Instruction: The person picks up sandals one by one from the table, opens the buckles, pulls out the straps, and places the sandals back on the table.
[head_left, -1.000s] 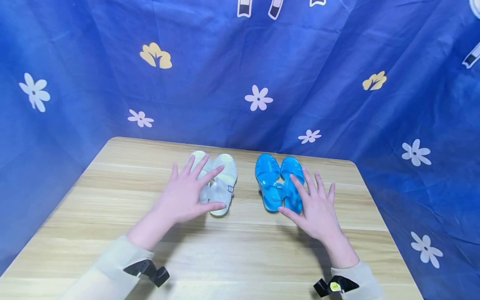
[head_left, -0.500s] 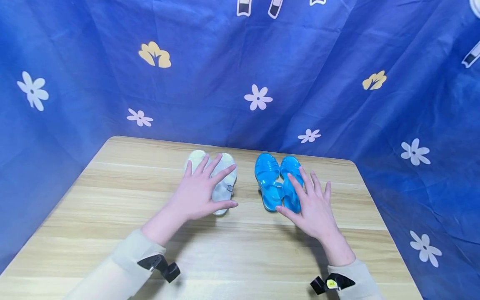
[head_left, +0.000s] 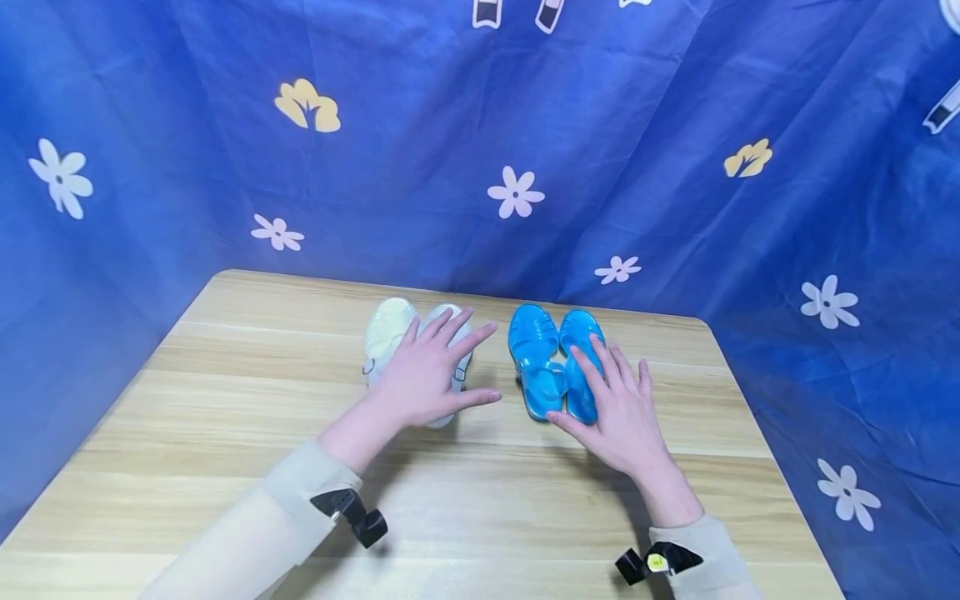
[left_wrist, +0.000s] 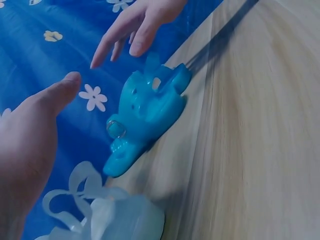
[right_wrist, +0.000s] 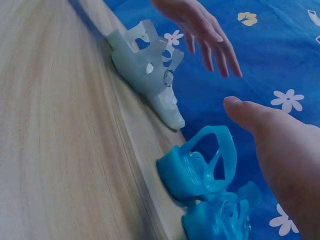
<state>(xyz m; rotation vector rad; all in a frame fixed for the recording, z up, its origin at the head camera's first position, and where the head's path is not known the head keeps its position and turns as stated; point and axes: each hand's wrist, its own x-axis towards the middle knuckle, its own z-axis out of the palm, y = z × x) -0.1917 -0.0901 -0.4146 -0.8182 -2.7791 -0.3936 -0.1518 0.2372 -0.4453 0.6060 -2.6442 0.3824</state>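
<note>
A pair of whitish jelly sandals (head_left: 390,321) lies on the table, toes toward the back. My left hand (head_left: 420,375) hovers above them with fingers spread, hiding much of the right shoe. To the right lies a pair of blue jelly sandals (head_left: 534,333), side by side. My right hand (head_left: 622,417), fingers straight and apart, is over the right blue sandal's outer side. In the left wrist view, the left thumb (left_wrist: 62,92) is apart from the whitish sandal (left_wrist: 130,215). The right wrist view has the right thumb (right_wrist: 250,115) above the blue sandals (right_wrist: 187,172), not touching.
The sandals stand near the back edge of a light wood-grain table (head_left: 465,517). Behind and beside it hangs a blue curtain (head_left: 420,150) with flower prints. Each sleeve cuff carries a small black camera mount (head_left: 352,512).
My left hand has moved right across the whitish sandals, uncovering the left shoe and covering more of the right one. My right hand has shifted slightly left. The sandals stay in place.
</note>
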